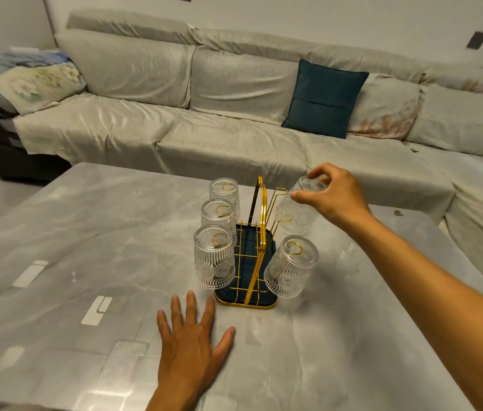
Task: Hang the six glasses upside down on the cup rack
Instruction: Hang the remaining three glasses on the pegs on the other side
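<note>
A gold wire cup rack (261, 221) with a dark blue tray base stands on the grey marble table (86, 232). Three ribbed clear glasses hang upside down on its left side: a near one (214, 258), a middle one (218, 216) and a far one (224, 191). On the right side one glass (291, 266) hangs at the near peg. My right hand (333, 195) grips the base of another glass (295, 213), upside down and tilted over a right-side peg. My left hand (194, 336) lies flat on the table with fingers spread, just in front of the rack.
A long sofa (234, 120) under a pale cover runs behind the table and bends round to the right. A dark teal cushion (324, 97) leans on its back. Folded cloths lie at the sofa's left end.
</note>
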